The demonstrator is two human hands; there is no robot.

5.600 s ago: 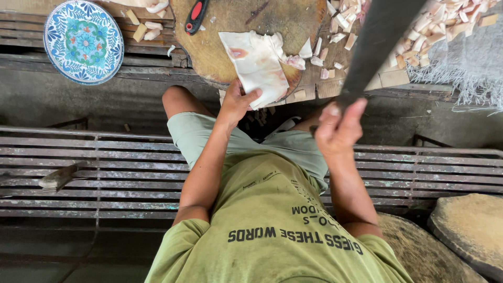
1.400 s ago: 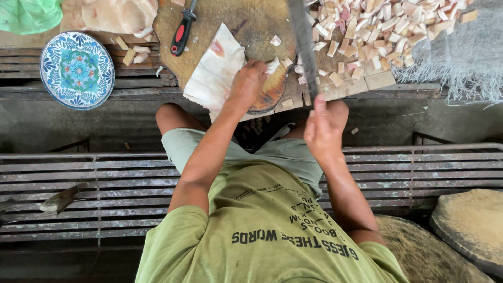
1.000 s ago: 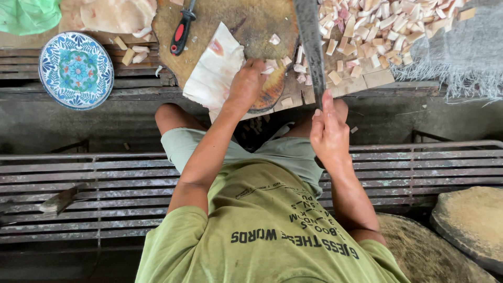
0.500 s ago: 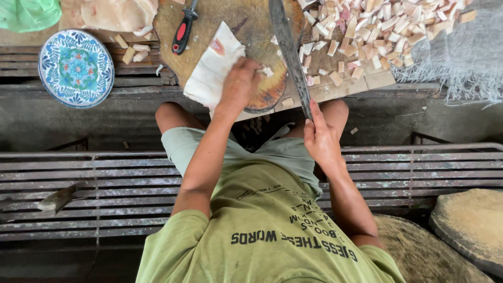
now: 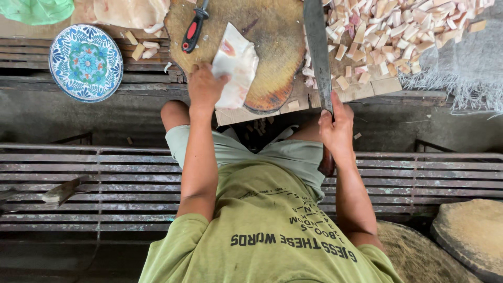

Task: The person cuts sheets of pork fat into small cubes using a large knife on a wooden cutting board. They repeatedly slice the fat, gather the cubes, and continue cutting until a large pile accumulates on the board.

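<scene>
My left hand (image 5: 204,86) presses on the near edge of a pale slab of fatty meat (image 5: 237,60) lying on a round wooden chopping block (image 5: 275,47). My right hand (image 5: 335,128) is closed round the handle of a long heavy knife (image 5: 317,52). Its dark blade points away from me along the block's right edge, beside a pile of small cut pale pieces (image 5: 398,29). The blade is apart from the slab.
A red-and-black handled tool (image 5: 194,29) lies on the block's far left. A blue patterned plate (image 5: 85,63), a green bag (image 5: 36,9) and more pale meat (image 5: 131,11) are at upper left. I sit on a slatted bench (image 5: 78,183); round blocks (image 5: 469,236) stand at lower right.
The knife came down from a raised position and chopped at the block's right side. My left hand shifted left with the slab, and the blade now lies further from it.
</scene>
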